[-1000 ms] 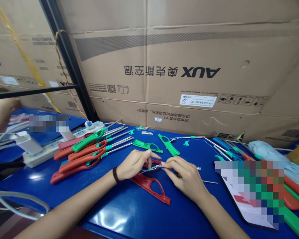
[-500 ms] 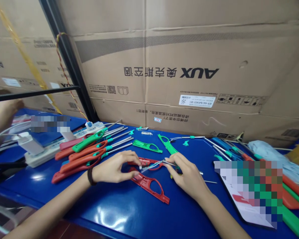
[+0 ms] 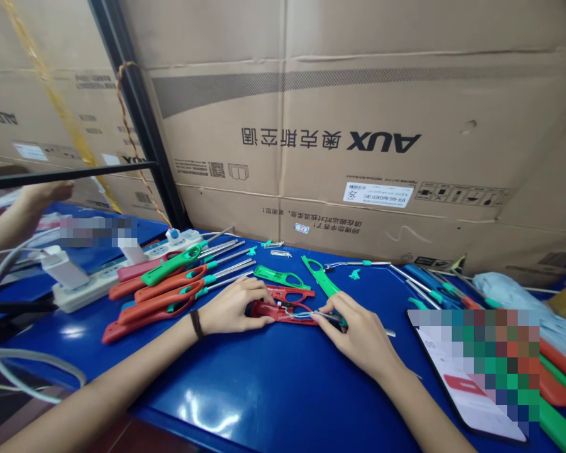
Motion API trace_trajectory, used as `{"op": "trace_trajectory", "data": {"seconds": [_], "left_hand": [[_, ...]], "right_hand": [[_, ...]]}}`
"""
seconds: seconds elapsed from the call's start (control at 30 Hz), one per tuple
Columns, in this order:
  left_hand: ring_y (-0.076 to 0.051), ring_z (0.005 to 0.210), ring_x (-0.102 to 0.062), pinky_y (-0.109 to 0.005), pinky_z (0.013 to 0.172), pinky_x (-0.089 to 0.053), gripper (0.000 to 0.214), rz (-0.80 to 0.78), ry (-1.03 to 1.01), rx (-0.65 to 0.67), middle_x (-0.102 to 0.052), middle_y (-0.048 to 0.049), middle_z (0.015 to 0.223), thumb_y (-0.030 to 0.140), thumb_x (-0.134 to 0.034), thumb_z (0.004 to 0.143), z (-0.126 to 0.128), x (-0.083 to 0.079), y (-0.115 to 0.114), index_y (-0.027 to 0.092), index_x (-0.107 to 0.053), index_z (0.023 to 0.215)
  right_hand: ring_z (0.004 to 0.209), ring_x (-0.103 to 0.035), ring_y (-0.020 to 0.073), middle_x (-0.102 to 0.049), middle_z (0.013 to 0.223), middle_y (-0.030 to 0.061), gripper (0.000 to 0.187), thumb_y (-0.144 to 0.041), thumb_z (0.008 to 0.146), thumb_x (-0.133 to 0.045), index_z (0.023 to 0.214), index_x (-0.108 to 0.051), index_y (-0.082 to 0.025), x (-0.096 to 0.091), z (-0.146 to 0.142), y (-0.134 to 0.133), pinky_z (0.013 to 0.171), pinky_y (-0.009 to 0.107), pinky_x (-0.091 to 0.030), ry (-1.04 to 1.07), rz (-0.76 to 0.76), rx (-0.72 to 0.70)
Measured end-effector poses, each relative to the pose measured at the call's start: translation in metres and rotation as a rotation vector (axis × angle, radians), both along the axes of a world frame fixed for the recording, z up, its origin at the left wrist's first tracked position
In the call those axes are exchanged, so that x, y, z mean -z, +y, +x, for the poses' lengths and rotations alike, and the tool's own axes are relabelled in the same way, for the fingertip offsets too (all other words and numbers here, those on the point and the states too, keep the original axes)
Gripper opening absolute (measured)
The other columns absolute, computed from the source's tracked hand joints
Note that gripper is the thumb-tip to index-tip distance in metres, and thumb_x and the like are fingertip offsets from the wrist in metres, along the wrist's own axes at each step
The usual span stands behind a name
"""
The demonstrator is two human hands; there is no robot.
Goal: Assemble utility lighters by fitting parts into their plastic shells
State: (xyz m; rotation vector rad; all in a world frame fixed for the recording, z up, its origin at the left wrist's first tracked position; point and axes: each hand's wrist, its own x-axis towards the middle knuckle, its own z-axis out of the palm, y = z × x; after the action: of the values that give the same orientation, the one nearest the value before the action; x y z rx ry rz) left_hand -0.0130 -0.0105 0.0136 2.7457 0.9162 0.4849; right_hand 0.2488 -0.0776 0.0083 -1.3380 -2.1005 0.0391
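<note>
My left hand (image 3: 233, 307) grips the butt end of a red plastic lighter shell (image 3: 285, 312) lying on the blue table (image 3: 264, 390). My right hand (image 3: 356, 327) pinches a thin metal tube with a fine wire (image 3: 311, 314) and holds it against the shell's open side. A second red shell half (image 3: 290, 294) lies just behind, touching the first. Both hands' fingers are closed. Two green shell halves (image 3: 321, 277) lie a little farther back.
A pile of assembled red and green long lighters (image 3: 170, 286) lies to the left, beside a white power strip (image 3: 94, 277). More lighters and metal tubes (image 3: 434, 286) lie to the right. Cardboard boxes (image 3: 358, 138) wall the back. Another person's arm (image 3: 14, 217) is at far left.
My left hand took hold of the lower red shell and drew it back beside the other red half. My right hand brought the tube and wire down onto it.
</note>
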Motion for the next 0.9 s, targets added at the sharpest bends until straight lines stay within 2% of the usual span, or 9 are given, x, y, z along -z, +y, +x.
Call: {"op": "trace_trajectory", "data": {"seconds": [0.2,0.37,0.7,0.9], "left_hand": [[-0.02,0.09,-0.059,-0.031,0.084,-0.041,0.023,0.021,-0.061,-0.003,-0.065,-0.0042,0.095,0.037,-0.062,0.082,-0.0049,0.0075,0.0006,0.019,-0.064,0.098],[-0.02,0.092,-0.06,-0.031,0.083,-0.041,0.026,-0.026,-0.103,0.033,-0.066,-0.0043,0.099,0.037,-0.063,0.083,-0.0021,0.007,-0.0027,0.02,-0.062,0.102],[-0.02,0.096,-0.061,-0.032,0.087,-0.043,0.029,-0.08,-0.159,0.073,-0.067,-0.0051,0.104,0.036,-0.064,0.082,-0.0041,0.0094,-0.0019,0.021,-0.062,0.107],[-0.02,0.097,-0.06,-0.032,0.089,-0.043,0.032,-0.091,-0.168,0.071,-0.067,-0.0055,0.106,0.038,-0.065,0.082,-0.0009,0.0102,-0.0038,0.021,-0.062,0.109]], "right_hand": [[0.058,-0.059,0.0127,-0.063,0.08,-0.0017,0.019,-0.038,0.09,-0.052,0.078,-0.054,-0.023,-0.0017,0.0012,0.0002,0.05,0.022,-0.038,-0.027,-0.052,0.024],[0.061,-0.06,0.0132,-0.064,0.079,-0.0017,0.018,-0.038,0.09,-0.052,0.079,-0.056,-0.024,-0.0027,0.0007,-0.0001,0.052,0.022,-0.041,-0.008,-0.063,0.001],[0.06,-0.062,0.0143,-0.066,0.076,-0.002,0.02,-0.037,0.09,-0.051,0.076,-0.054,-0.024,0.0011,0.0003,0.0018,0.048,0.023,-0.037,-0.069,-0.061,-0.036],[0.063,-0.064,0.0152,-0.067,0.078,-0.0023,0.018,-0.036,0.09,-0.05,0.077,-0.056,-0.024,0.004,0.0049,0.007,0.049,0.023,-0.037,-0.084,-0.056,0.012]]}}
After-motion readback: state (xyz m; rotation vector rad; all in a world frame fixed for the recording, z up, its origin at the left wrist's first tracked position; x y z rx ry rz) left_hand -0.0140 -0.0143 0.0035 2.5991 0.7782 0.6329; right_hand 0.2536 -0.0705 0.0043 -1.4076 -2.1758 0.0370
